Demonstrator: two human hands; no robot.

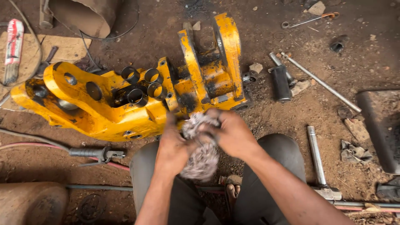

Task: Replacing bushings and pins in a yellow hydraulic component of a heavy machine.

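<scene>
My left hand (171, 146) and my right hand (233, 132) are both closed on a wad of grey cotton waste (201, 158) held between my knees. The wad bulges below and between the palms; whatever lies inside it is hidden. Just beyond my hands lies a big yellow machine casting (125, 104) on the dirt floor. Several dark steel bushings (141, 85) stand in its middle recess. My fingers are grimy with grease.
A black cylinder tool (280, 82) and a long steel rod (321, 82) lie to the right. A metal bar with a hammer-like head (317, 162) rests by my right knee. A hose with a nozzle (89, 153) runs at left. A rag (353, 152) and a spanner (310, 19) lie further off.
</scene>
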